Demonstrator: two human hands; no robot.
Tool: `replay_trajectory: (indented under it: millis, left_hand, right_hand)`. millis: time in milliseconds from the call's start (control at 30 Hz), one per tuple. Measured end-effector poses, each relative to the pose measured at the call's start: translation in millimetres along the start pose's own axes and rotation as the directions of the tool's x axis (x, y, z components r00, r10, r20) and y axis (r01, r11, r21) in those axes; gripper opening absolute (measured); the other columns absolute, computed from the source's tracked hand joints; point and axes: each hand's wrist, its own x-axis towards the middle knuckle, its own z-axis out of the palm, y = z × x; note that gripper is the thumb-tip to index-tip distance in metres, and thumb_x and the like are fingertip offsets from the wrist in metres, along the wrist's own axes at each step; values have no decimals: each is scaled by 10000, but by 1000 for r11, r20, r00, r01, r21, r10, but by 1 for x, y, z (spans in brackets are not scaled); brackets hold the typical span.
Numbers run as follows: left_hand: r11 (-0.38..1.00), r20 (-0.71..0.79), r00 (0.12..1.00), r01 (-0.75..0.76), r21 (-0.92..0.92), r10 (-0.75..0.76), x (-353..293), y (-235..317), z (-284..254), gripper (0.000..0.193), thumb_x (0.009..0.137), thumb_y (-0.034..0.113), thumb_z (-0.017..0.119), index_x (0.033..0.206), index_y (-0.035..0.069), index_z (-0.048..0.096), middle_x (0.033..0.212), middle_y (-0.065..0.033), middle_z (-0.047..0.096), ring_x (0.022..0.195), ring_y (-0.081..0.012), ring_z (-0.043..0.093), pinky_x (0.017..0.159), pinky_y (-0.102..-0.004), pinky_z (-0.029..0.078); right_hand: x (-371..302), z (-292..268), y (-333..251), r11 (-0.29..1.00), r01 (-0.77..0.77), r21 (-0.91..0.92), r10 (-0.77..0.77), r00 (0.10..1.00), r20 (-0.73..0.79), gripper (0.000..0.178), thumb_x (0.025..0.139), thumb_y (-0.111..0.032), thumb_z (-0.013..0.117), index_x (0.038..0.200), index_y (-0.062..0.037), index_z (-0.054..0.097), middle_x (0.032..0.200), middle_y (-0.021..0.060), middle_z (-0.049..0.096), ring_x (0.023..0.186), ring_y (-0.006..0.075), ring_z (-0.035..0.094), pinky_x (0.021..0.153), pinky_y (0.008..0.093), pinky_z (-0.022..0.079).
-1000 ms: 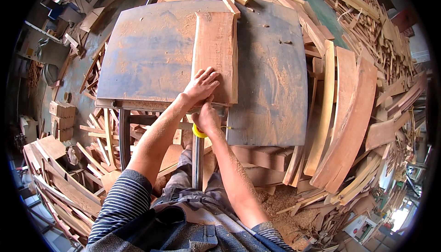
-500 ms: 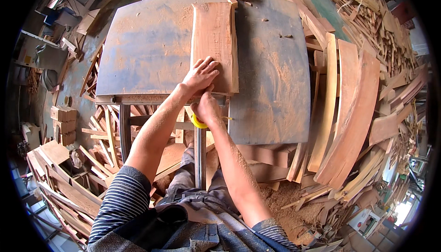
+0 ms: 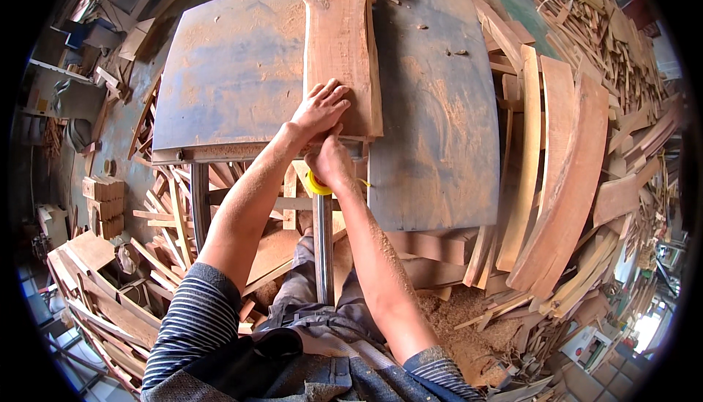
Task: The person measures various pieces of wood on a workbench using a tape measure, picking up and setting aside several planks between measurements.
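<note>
A reddish-brown wooden board (image 3: 335,39) with a rough right edge lies lengthwise on the dusty grey metal table, along the seam between its left panel (image 3: 227,87) and right panel (image 3: 432,138). My left hand (image 3: 320,107) rests flat on the board's near part, fingers stretched forward. Just below it, my right hand (image 3: 331,160) is closed at the board's near end, thumb up against it; its curled fingers are partly hidden. Close to the right wrist shows a yellow ring-shaped thing (image 3: 316,184), whose kind I cannot make out. Sawdust coats both forearms.
Curved planks (image 3: 564,182) lean beside the table's right side, with heaped offcuts (image 3: 586,28) beyond. A metal rail (image 3: 323,248) runs toward me below the table. Scrap wood (image 3: 110,285) fills a bin at lower left. Small stacked blocks (image 3: 105,201) stand on the floor. Sawdust (image 3: 469,329) lies at lower right.
The board has slid slightly away from me along the seam, both hands moving forward with it. The view has shifted a little too.
</note>
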Motion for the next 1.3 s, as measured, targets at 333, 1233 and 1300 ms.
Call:
replay_trajectory:
  millis: [333, 1233, 1300]
  left_hand:
    - [1000, 23, 1000, -8, 24, 7, 13, -16, 4, 485, 764, 262, 776, 1209, 108, 660, 1464, -92, 504, 1443, -295, 383, 1165, -439, 368]
    - [999, -30, 999, -37, 13, 37, 51, -53, 25, 551, 735, 316, 805, 1222, 114, 645, 1452, -81, 505, 1426, -292, 401, 1151, -438, 391]
    - [999, -32, 999, -40, 10, 40, 55, -56, 28, 550, 739, 317, 802, 1227, 118, 646, 1448, -79, 505, 1424, -291, 400, 1152, -441, 390]
  right_hand:
    - [13, -8, -9, 1000, -4, -1, 4, 1000, -14, 943, 912, -375, 641, 1531, 158, 170, 1210, 352, 643, 1079, 445, 680, 907, 493, 565]
    - [65, -13, -16, 999, -33, -10, 32, 995, -93, 1051, 878, -420, 700, 1534, 162, 119, 1163, 352, 662, 1078, 437, 686, 921, 479, 559]
    - [70, -12, -16, 999, -44, -9, 43, 994, -105, 1060, 873, -420, 705, 1538, 155, 112, 1168, 351, 661, 1084, 435, 684, 924, 476, 559]
